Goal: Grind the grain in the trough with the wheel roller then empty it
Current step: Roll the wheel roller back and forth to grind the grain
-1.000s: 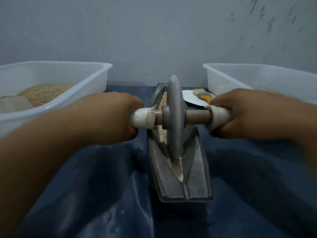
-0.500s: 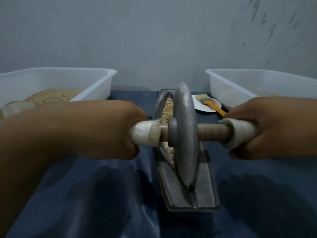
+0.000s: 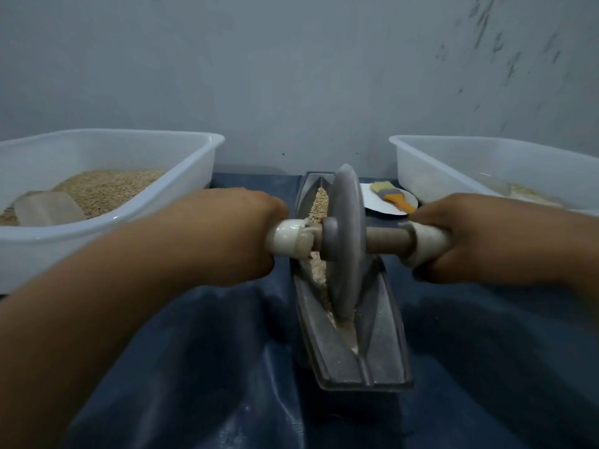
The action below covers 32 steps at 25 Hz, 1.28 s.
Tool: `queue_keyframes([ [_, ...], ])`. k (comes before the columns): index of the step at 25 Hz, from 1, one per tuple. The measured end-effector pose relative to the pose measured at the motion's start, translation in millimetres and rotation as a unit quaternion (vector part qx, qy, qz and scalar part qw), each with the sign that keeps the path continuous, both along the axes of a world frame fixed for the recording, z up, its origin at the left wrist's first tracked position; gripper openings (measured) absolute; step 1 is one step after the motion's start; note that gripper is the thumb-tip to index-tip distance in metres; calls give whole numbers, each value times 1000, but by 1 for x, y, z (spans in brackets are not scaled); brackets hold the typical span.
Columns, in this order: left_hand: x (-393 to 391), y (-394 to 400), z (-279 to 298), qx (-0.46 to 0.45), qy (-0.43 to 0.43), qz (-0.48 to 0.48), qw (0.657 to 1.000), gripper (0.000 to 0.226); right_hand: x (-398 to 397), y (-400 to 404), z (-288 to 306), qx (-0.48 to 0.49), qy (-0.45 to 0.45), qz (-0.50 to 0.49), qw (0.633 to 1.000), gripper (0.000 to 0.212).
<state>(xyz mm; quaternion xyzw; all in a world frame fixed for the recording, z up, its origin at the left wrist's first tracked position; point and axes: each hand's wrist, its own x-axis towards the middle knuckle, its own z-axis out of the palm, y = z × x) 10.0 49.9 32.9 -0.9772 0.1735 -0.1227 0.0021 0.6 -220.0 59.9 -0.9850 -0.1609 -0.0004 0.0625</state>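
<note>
A grey metal wheel roller (image 3: 346,241) stands upright in the groove of a long grey trough (image 3: 385,348) that runs away from me on a blue cloth. Tan grain (image 3: 319,202) lies in the groove beyond the wheel, and paler crushed grain (image 3: 319,277) lies along its left side. My left hand (image 3: 227,234) grips the white-wrapped left end of the axle. My right hand (image 3: 473,238) grips the white-wrapped right end. The fingers of both hands curl round the handles.
A white tub (image 3: 107,222) at the left holds whole grain and a clear scoop (image 3: 47,209). A second white tub (image 3: 421,170) stands at the right with pale material inside. A white plate (image 3: 372,202) bearing an orange-handled brush (image 3: 393,197) lies behind the trough. A grey wall closes the back.
The wheel rolled toward me along the trough, then back a little toward the middle. Both hands moved with the axle.
</note>
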Motion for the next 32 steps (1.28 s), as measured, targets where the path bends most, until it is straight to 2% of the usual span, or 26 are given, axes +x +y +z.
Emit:
queue_keyframes([
  [2, -15, 8, 10, -12, 60, -37, 997, 26, -17, -6, 10, -20, 18, 27, 999, 52],
  [4, -18, 10, 13, -25, 90, -51, 994, 34, -20, -6, 13, -34, 3, 33, 999, 58],
  [6, -9, 5, 4, -24, 48, -22, 998, 24, -10, 3, 5, -19, -20, 13, 1000, 47],
  [9, 9, -8, -12, -12, -98, 49, 994, 16, 17, 18, -20, -13, -172, -53, 984, 20],
  [11, 16, -13, -13, -23, -113, 63, 991, 16, 25, 23, -30, -24, -215, -59, 975, 15],
  [12, 17, -12, -10, -24, -93, 63, 993, 15, 25, 20, -27, -27, -196, -50, 979, 13],
  [14, 10, -7, -4, -3, -37, 39, 999, 16, 16, 7, -12, -16, -81, -31, 996, 17],
  [16, -5, 1, 3, 10, 11, -1, 1000, 17, -4, -2, 3, -14, 17, -7, 1000, 35],
  [17, -13, 5, 7, 4, 33, -17, 999, 23, -13, -7, 7, -26, 24, 8, 999, 47],
  [20, -17, 10, 10, -15, 63, -32, 997, 35, -17, -11, 9, -45, -11, 22, 999, 59],
  [22, -6, 4, 0, -19, 17, -3, 1000, 25, -4, 0, 0, -26, -28, 5, 999, 48],
  [25, 14, -6, -15, -14, -108, 57, 992, 18, 24, 17, -25, -13, -184, -60, 981, 19],
  [27, 22, -10, -15, -17, -124, 71, 990, 17, 31, 21, -33, -29, -227, -71, 971, 17],
  [28, 23, -10, -13, -18, -107, 74, 991, 17, 31, 20, -30, -30, -208, -65, 976, 17],
  [30, 17, -6, -7, -6, -51, 60, 997, 19, 23, 8, -14, -17, -97, -41, 994, 18],
  [32, -1, 2, 3, 7, 10, 22, 1000, 15, 3, -3, 2, -9, 13, -16, 1000, 34],
])
